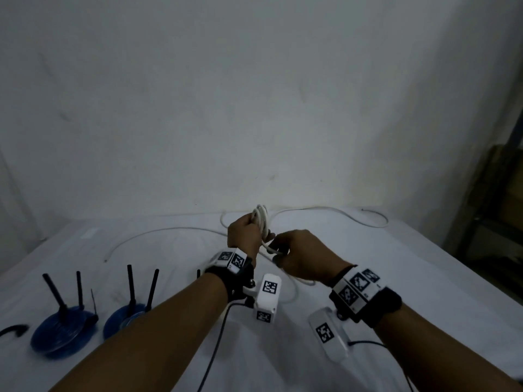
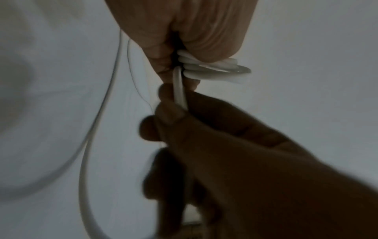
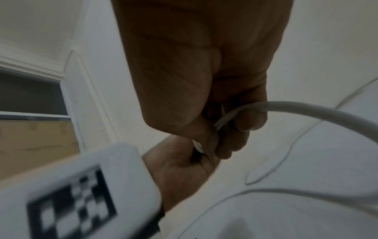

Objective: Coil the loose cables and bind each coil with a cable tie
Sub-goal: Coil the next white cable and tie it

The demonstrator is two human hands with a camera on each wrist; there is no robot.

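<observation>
My left hand [image 1: 245, 232] grips a bundle of white cable loops [image 1: 261, 219] held upright above the white table [image 1: 396, 264]. In the left wrist view the coil [image 2: 212, 69] sticks out between the curled fingers [image 2: 204, 32]. Just to its right, my right hand [image 1: 300, 254] pinches the free strand of the same cable [image 2: 180, 90] close to the coil. The right wrist view shows that strand [image 3: 306, 111] running out of the curled fingers [image 3: 241, 122] toward the right. The rest of the white cable [image 1: 334, 212] trails loose over the table behind.
Two blue round stands with black upright pegs [image 1: 63, 329] [image 1: 127, 318] sit at the front left. A black curved piece [image 1: 14, 331] lies at the left edge. Another thin cable [image 1: 158, 232] curves across the table's left. Dark shelving [image 1: 498, 207] stands at the right.
</observation>
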